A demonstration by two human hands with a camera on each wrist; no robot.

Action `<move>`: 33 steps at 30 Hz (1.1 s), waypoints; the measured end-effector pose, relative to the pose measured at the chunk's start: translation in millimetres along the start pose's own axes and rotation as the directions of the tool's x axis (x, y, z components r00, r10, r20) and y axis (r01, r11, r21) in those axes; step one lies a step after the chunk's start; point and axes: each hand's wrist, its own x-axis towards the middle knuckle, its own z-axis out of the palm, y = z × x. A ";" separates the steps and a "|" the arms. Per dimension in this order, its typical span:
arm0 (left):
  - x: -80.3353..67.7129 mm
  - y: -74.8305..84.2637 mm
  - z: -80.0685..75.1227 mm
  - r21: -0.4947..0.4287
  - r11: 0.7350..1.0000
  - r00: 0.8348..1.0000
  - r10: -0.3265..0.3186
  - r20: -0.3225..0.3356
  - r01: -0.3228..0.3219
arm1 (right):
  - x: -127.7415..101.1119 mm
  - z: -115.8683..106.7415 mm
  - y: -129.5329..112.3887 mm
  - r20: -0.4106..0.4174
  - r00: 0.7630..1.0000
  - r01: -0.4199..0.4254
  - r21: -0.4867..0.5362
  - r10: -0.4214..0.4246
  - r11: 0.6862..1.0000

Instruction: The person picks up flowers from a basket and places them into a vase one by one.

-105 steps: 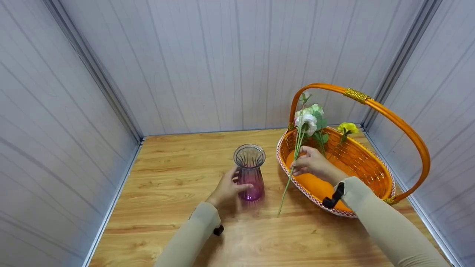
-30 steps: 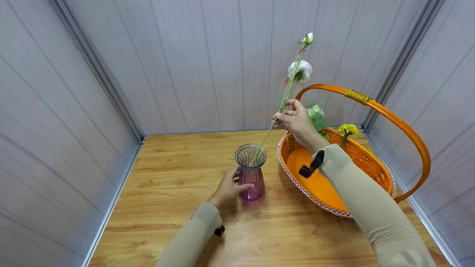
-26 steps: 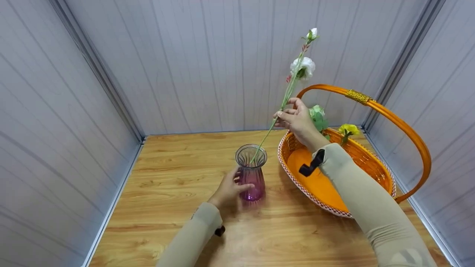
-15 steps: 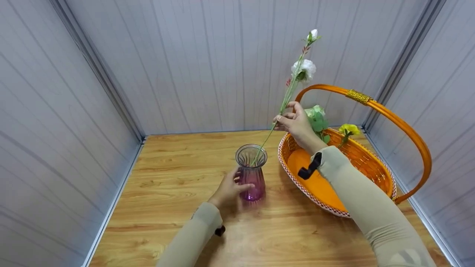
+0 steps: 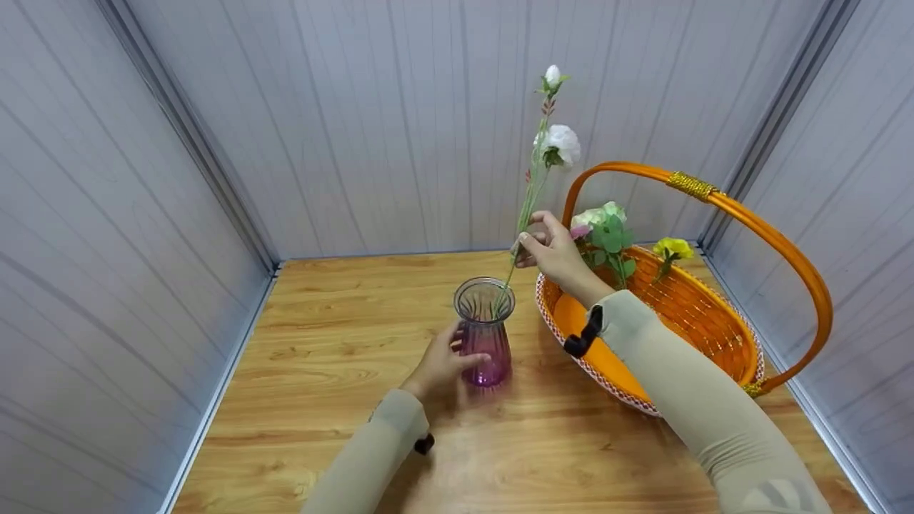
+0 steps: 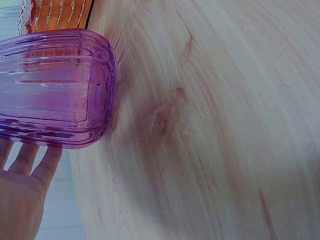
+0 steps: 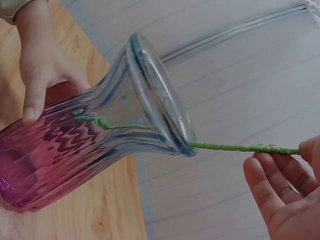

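Note:
A clear glass vase, tinted purple toward its base, stands upright on the wooden table. My left hand holds it from the left, thumb in front and fingers behind; the left wrist view shows those fingers against the glass. Above and to the right of the rim, my right hand pinches the long green stem of a white flower with a bud on top. In the right wrist view, the stem crosses the rim and its lower end is inside the vase, apart from the bottom.
Right of the vase stands an orange wicker basket with a tall arched handle. Inside it are a pale flower with green leaves and a yellow flower. Pale panel walls enclose the table at the back and sides.
My right hand has carried the white flower from over the basket to the vase, its stem end entering the mouth. Lately the hand moved left and down, turning the stem more upright. Left hand stayed put.

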 end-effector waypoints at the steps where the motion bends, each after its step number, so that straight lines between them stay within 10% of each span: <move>1: -0.2 0.0 0.1 -0.003 1.000 1.000 -0.002 0.000 0.002 | 0.0 1.7 1.1 0.004 1.000 0.000 -0.007 0.000 1.000; 33: 1.7 -1.6 -0.8 -0.006 1.000 1.000 0.007 0.013 -0.007 | -4.4 33.7 26.2 0.246 0.966 0.157 -0.295 -0.084 0.943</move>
